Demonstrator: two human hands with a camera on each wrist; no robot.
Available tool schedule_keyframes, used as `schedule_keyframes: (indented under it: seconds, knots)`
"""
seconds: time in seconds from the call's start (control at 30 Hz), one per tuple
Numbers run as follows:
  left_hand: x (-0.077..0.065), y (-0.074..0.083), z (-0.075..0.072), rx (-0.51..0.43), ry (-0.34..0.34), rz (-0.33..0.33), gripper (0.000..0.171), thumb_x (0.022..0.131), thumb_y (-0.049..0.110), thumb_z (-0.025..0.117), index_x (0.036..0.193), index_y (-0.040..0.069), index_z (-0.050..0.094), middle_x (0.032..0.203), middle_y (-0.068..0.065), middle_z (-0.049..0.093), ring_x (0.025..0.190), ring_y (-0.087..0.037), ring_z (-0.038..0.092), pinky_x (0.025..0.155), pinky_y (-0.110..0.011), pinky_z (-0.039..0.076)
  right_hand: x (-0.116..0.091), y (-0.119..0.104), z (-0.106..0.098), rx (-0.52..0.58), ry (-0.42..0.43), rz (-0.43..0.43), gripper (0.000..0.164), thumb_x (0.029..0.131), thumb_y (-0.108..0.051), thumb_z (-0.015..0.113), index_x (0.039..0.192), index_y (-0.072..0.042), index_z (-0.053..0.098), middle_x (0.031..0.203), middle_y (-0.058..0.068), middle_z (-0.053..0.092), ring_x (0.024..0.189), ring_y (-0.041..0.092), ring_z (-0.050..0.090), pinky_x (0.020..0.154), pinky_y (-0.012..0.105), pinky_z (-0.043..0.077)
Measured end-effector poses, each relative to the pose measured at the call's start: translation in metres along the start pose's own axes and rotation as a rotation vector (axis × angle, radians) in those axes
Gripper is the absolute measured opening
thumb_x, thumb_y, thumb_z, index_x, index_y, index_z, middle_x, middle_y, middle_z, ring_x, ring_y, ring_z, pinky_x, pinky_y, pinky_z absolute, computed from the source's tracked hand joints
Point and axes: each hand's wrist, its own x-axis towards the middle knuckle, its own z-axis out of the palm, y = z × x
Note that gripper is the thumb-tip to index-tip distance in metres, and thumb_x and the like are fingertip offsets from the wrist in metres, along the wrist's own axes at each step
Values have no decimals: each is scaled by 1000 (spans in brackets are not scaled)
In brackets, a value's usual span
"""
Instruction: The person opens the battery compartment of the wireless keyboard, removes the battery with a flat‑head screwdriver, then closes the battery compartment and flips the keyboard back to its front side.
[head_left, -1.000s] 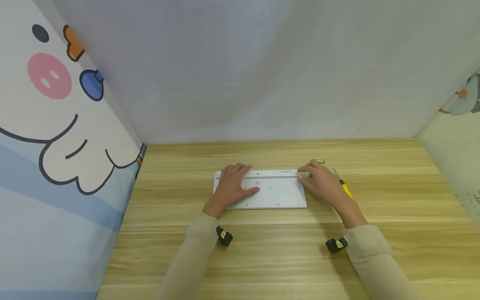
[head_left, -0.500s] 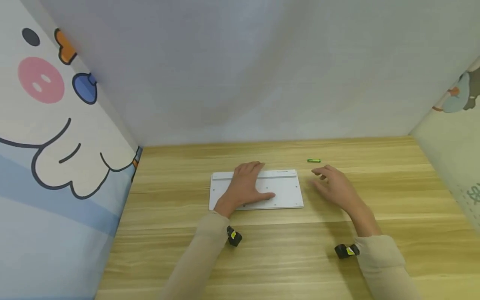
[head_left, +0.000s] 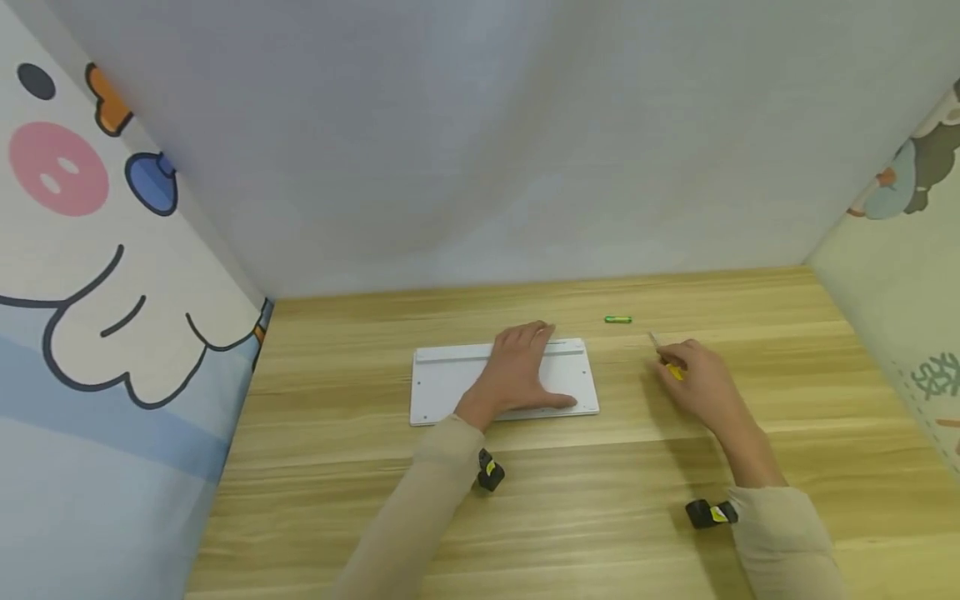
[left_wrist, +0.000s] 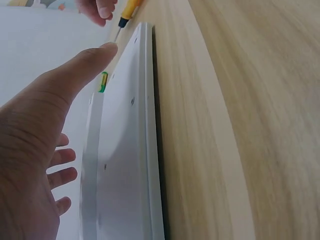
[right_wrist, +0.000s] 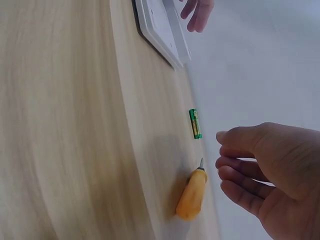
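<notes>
A flat white keyboard point(head_left: 450, 392) lies face down in the head view, with small screws in its underside and a raised bar along its far edge. Across its right half spreads my left hand point(head_left: 517, 375), thumb stretched out and fingertips near the far edge. To the right, my right hand point(head_left: 701, 383) is poised over a screwdriver point(head_left: 677, 372) with a yellow handle and metal shaft. In the right wrist view the screwdriver point(right_wrist: 192, 195) lies on the table, apart from the loosely bent fingers point(right_wrist: 242, 175). The hand hides part of the handle in the head view.
A small green battery point(head_left: 618, 320) lies beyond the keyboard's far right corner. The wooden table point(head_left: 600, 500) meets a pale wall point(head_left: 480, 150) at its back edge. Cartoon-printed panels point(head_left: 82, 350) stand at the left and right sides.
My right hand has left the keyboard's right corner and moved right to the screwdriver. The left hand has slid right over the keyboard. The head view has shifted slightly.
</notes>
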Motion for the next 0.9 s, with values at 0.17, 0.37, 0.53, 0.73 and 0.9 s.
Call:
schedule_keyframes:
  seconds: [0.17, 0.37, 0.53, 0.73, 0.9]
  knots:
    - [8, 13, 6, 43, -24, 16, 128, 67, 84, 73, 162, 13, 25, 166, -6, 34, 154, -24, 33, 130, -48, 26, -8, 8, -2, -9, 36, 49, 29, 96, -10, 68, 114, 12, 69, 106, 33, 67, 99, 49, 66, 87, 62, 56]
    - [13, 22, 14, 84, -27, 22, 133, 63, 87, 73, 161, 12, 26, 161, -7, 38, 152, -24, 35, 129, -47, 28, -13, 14, 0, -2, 22, 98, 30, 94, -9, 70, 112, 14, 68, 104, 34, 67, 94, 47, 67, 82, 59, 58]
    - [16, 25, 18, 113, -24, 23, 136, 60, 90, 72, 161, 10, 26, 159, -8, 39, 150, -24, 37, 127, -46, 30, -14, 17, 3, 3, -26, 152, 33, 94, -11, 70, 114, 15, 67, 105, 35, 67, 93, 45, 70, 80, 56, 60]
    - [20, 29, 20, 154, -55, 24, 141, 56, 90, 73, 162, 10, 24, 160, -9, 37, 147, -24, 37, 123, -45, 35, -12, 17, 5, -8, -39, 182, 33, 95, -11, 68, 117, 14, 66, 103, 32, 71, 91, 43, 72, 80, 54, 61]
    - [24, 33, 19, 195, -64, 32, 135, 57, 91, 72, 158, 12, 31, 154, -7, 41, 140, -24, 41, 117, -44, 39, -14, 20, 8, -5, -36, 192, 34, 96, -12, 68, 118, 14, 66, 104, 32, 72, 92, 43, 72, 81, 54, 61]
